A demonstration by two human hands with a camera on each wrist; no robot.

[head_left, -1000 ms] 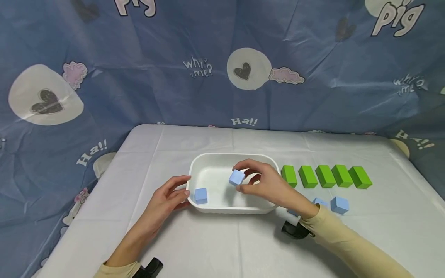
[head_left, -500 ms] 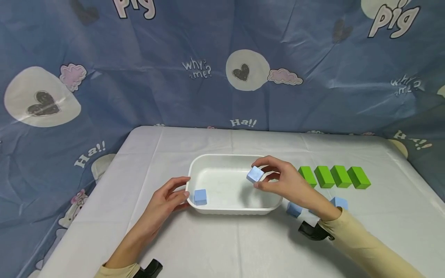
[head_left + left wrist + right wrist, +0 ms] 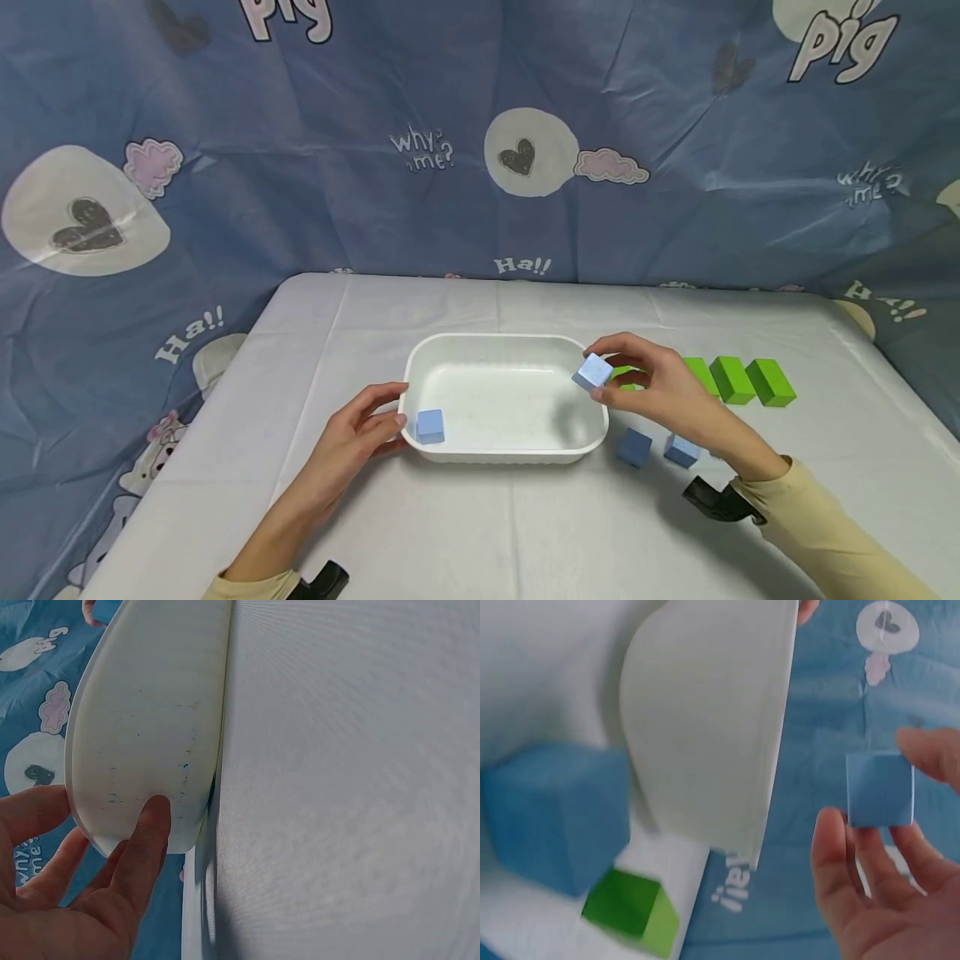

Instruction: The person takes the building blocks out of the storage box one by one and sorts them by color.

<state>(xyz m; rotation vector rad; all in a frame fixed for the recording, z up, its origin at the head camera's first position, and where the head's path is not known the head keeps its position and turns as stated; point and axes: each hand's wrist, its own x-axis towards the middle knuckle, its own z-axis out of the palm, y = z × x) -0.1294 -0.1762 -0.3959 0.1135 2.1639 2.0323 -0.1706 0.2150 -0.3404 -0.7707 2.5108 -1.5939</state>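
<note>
A small light-blue cube [image 3: 594,372] is pinched between the fingertips of the right hand [image 3: 660,396], raised in the air and tilted, just over the right end of a white tub [image 3: 504,342]. The tub is a shallow rounded-rectangle basin standing upright on the desk [image 3: 465,517]; the left hand [image 3: 352,437] touches its left end with thumb and fingers against the outer wall. A second light-blue cube [image 3: 431,425] sits flat inside the tub at its near left corner, well apart from the held one.
</note>
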